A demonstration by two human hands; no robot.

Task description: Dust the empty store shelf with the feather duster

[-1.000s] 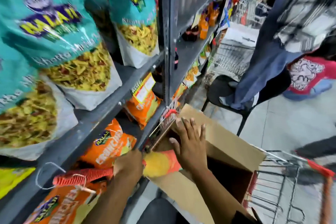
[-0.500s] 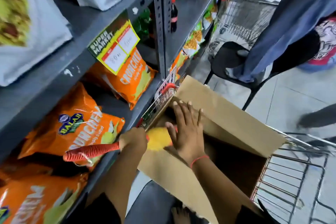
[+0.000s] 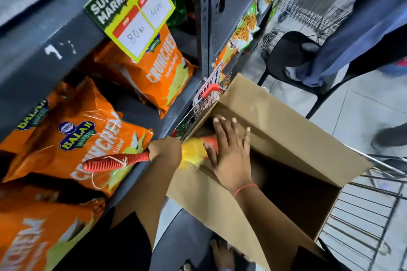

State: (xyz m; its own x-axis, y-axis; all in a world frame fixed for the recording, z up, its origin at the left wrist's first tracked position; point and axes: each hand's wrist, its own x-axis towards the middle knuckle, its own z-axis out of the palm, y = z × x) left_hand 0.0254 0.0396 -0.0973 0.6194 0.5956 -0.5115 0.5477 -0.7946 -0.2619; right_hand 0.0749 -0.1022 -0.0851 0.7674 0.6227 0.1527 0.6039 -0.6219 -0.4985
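Duster point(image 3: 154, 157) lies level over the box point(image 3: 286, 138) rim, its ribbed red handle poking left, yellow fluff at the other end. Left hand point(image 3: 165, 148) is fisted round the handle. Right hand point(image 3: 229, 152) presses flat on the fluff, fingers spread. Four glossy orange chip bags point(image 3: 88, 138) fill the grey metal shelf point(image 3: 154, 123).

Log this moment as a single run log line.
left hand: grips feather duster | duster head: at cardboard box edge | right hand: flat, open, on box flap | shelf: not being dusted
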